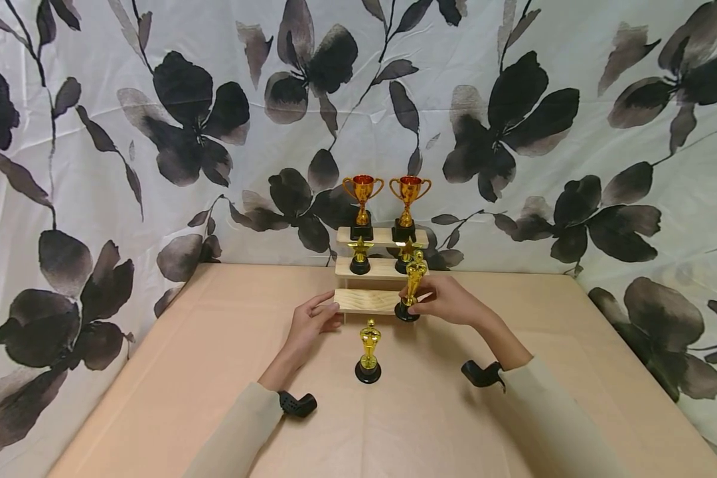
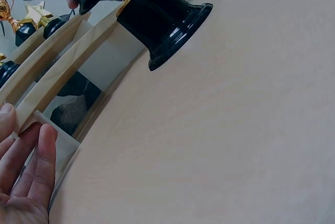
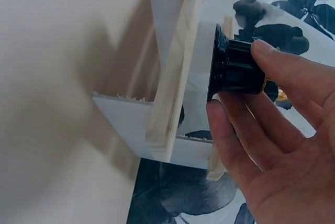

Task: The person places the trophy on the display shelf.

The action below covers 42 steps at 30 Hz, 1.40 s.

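Note:
A three-tier display stand (image 1: 366,301) has pale wooden shelves on whitish side panels. At the left end of its lowest shelf, my left hand (image 1: 311,323) pinches the board, thumb above and fingers below, seen in the left wrist view. My right hand (image 1: 448,300) holds a gold figurine trophy (image 1: 415,273) upright near that shelf's right end. In the right wrist view, thumb and fingers grip its black base (image 3: 238,67), which is apart from the board. A second figurine trophy (image 1: 369,352) stands on the table in front of the stand.
Two gold cup trophies (image 1: 362,202) (image 1: 407,202) with red insides stand on the top shelf. Two star trophies (image 1: 360,259) (image 1: 405,255) occupy the middle one. A floral cloth (image 1: 394,133) hangs behind the peach-covered table (image 1: 215,345).

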Available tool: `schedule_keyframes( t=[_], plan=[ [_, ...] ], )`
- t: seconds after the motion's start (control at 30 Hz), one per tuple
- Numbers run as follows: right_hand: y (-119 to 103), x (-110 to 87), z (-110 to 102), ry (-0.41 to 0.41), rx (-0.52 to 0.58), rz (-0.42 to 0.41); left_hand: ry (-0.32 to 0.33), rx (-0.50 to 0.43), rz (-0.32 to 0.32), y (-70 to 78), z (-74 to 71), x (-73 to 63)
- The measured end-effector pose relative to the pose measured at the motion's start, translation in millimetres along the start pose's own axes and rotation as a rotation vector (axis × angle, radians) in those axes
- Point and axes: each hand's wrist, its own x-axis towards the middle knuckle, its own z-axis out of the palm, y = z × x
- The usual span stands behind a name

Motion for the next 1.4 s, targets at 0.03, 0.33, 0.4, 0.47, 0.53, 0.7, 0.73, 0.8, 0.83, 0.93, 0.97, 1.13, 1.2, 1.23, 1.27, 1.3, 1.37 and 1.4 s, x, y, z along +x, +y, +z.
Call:
schedule_keyframes(
  t=[0.03, 0.33, 0.4, 0.47, 0.53, 0.7, 0.73, 0.8, 0.83, 0.93, 0.97, 1.13, 1.2, 1.23, 1.27, 1.3, 1.37, 1.4],
  plan=[
    [1.2, 1.6, -0.6, -0.002, 0.005, 0.001, 0.000, -0.001, -0.001, 0.1, 0.3, 0.1],
    [5.7, 12.0, -5.3, -0.014, -0.016, 0.035, 0.001, 0.002, 0.021, -0.2, 2.1, 1.4],
    [6.0, 13.6, -5.6, -0.017, -0.016, 0.040, 0.005, 0.001, 0.017, -0.1, 2.5, 1.5],
    [7.4, 15.0, -5.0, -0.021, -0.014, 0.034, 0.007, 0.004, 0.016, -0.2, 2.2, 1.3],
    [9.3, 16.3, -4.3, -0.025, -0.011, 0.025, 0.009, 0.005, 0.011, 0.0, 1.9, 0.8],
    [12.0, 18.3, -4.7, -0.028, -0.021, 0.042, 0.008, 0.017, 0.021, 1.1, 1.6, 0.2],
    [12.1, 18.4, -5.2, -0.026, -0.021, 0.051, 0.007, 0.017, 0.023, 1.1, 1.5, 0.1],
    [12.3, 18.4, -6.2, -0.022, -0.020, 0.064, 0.002, 0.017, 0.027, 0.9, 1.2, -0.1],
    [12.8, 18.4, -6.7, -0.022, -0.017, 0.068, 0.001, 0.016, 0.024, 0.8, 1.0, -0.2],
    [15.5, 19.2, -7.3, -0.022, -0.014, 0.074, 0.000, 0.015, 0.017, 0.8, 0.5, -0.9],
    [16.4, 19.4, -7.2, -0.024, -0.015, 0.074, 0.001, 0.015, 0.015, 0.6, 0.4, -1.0],
    [18.3, 20.8, -5.5, -0.023, -0.019, 0.086, 0.002, 0.005, 0.012, -0.3, -0.3, -1.3],
    [18.2, 21.1, -4.6, -0.020, -0.020, 0.086, 0.001, 0.001, 0.013, -1.0, -0.6, -1.6],
    [18.3, 21.2, -3.9, -0.018, -0.018, 0.088, 0.000, 0.000, 0.014, -1.2, -0.7, -1.9],
    [18.4, 21.0, -3.4, -0.020, -0.015, 0.086, -0.001, 0.000, 0.015, -1.4, -0.7, -2.1],
    [18.1, 20.6, -3.0, -0.020, -0.011, 0.084, -0.003, 0.001, 0.016, -1.5, -0.9, -2.1],
    [18.3, 19.3, -2.5, -0.020, -0.005, 0.080, -0.003, -0.001, 0.014, -1.8, -0.8, -2.3],
    [18.4, 18.7, -2.2, -0.021, -0.003, 0.078, -0.007, 0.005, 0.019, -1.9, -0.8, -2.4]
  ],
)
